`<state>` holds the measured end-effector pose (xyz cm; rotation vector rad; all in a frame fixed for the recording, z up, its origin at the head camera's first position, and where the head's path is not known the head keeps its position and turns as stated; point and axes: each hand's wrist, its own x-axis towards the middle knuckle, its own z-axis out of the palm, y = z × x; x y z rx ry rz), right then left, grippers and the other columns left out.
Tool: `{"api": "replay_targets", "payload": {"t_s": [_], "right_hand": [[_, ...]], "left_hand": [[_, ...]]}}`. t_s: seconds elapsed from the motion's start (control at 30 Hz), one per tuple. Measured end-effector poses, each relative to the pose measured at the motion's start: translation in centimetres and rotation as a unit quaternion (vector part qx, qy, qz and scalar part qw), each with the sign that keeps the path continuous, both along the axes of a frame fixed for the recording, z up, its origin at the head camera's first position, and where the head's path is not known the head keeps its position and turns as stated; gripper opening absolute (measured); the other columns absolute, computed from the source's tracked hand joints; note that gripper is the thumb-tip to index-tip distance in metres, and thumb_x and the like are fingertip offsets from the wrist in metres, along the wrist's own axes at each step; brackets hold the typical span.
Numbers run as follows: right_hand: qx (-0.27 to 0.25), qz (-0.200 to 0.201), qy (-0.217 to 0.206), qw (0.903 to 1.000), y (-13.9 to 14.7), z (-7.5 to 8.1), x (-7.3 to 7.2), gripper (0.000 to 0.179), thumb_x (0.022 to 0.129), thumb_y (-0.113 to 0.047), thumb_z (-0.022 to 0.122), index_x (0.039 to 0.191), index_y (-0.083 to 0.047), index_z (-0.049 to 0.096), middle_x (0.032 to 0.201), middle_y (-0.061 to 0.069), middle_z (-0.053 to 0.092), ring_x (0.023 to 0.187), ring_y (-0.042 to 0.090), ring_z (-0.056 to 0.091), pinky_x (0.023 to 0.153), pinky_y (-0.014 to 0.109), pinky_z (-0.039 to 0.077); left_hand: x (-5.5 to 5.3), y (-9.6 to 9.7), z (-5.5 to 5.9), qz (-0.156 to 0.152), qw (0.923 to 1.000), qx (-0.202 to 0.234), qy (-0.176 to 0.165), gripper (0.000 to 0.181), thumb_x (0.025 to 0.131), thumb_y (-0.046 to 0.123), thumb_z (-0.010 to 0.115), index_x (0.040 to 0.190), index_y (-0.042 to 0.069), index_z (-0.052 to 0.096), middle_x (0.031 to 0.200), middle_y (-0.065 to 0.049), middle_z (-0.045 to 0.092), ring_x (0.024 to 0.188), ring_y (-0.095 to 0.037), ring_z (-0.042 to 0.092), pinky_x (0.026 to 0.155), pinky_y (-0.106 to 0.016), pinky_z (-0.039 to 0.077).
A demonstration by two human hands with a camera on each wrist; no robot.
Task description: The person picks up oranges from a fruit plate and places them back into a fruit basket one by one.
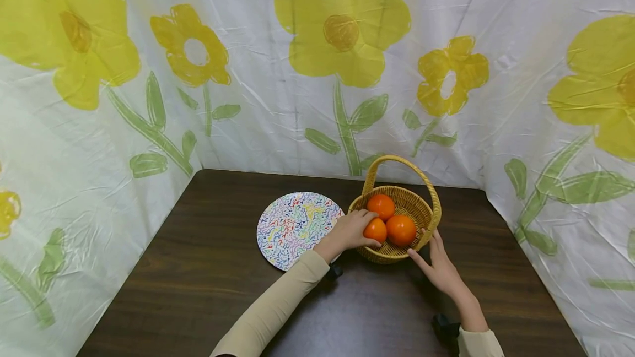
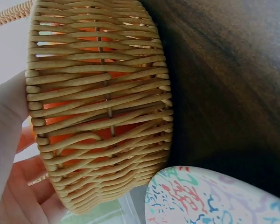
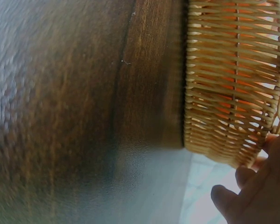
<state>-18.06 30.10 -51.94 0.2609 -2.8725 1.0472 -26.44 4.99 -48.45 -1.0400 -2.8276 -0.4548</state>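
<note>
A yellow wicker basket [image 1: 379,255] with an arched handle stands on the table and holds three oranges. My left hand [image 1: 350,229] reaches over its left rim, fingers and thumb around the near left orange [image 1: 375,230]. Behind that lies another orange [image 1: 381,206], and a third orange [image 1: 401,230] sits to the right. At the basket's right side, my right hand [image 1: 443,270] holds the rim near the handle's foot. Through the weave, the left wrist view shows orange colour behind the basket wall [image 2: 102,102]. In the right wrist view the right hand's fingers [image 3: 245,177] are at the rim.
Left of the basket lies a round white plate [image 1: 292,225] with a multicoloured squiggle pattern, partly behind the left forearm. The dark wooden table [image 1: 208,269] meets a white curtain [image 1: 258,125] with yellow flowers at the back and sides.
</note>
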Motion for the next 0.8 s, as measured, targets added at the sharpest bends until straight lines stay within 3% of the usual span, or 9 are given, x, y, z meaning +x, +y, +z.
{"api": "replay_targets", "payload": {"t_s": [0.4, 0.67, 0.8], "right_hand": [[-0.012, 0.007, 0.000, 0.9999, 0.0, 0.0, -0.5, 0.074, 0.093, -0.039, 0.053, 0.148, -0.010, 0.013, 0.154, 0.010, -0.008, 0.133, 0.048, 0.022, 0.094, 0.068, 0.029], [-0.039, 0.012, 0.011, 0.9991, -0.1, -0.3, -0.5, 0.079, 0.092, -0.034, 0.056, 0.150, -0.026, 0.004, 0.155, 0.010, -0.011, 0.137, 0.047, 0.010, 0.095, 0.071, 0.024], [-0.061, 0.011, 0.028, 0.9977, -0.2, -0.4, -0.2, 0.079, 0.092, -0.028, 0.058, 0.150, -0.026, 0.005, 0.155, 0.008, -0.013, 0.138, 0.044, 0.002, 0.094, 0.073, 0.020]], "left_hand": [[-0.1, 0.0, 0.2, 0.001, 0.9996, -0.017, -0.021, 0.073, 0.077, 0.056, 0.066, 0.136, 0.019, 0.047, 0.129, -0.004, 0.053, 0.112, -0.020, 0.054, 0.083, -0.035, 0.051], [0.2, -0.6, 0.3, -0.006, 0.9997, 0.000, -0.024, 0.074, 0.078, 0.054, 0.066, 0.137, 0.015, 0.045, 0.132, -0.006, 0.051, 0.116, -0.021, 0.052, 0.089, -0.035, 0.048], [0.3, -0.9, 0.2, -0.010, 0.9997, 0.016, -0.014, 0.073, 0.079, 0.053, 0.065, 0.138, 0.015, 0.046, 0.133, -0.006, 0.051, 0.118, -0.021, 0.051, 0.092, -0.035, 0.047]]}}
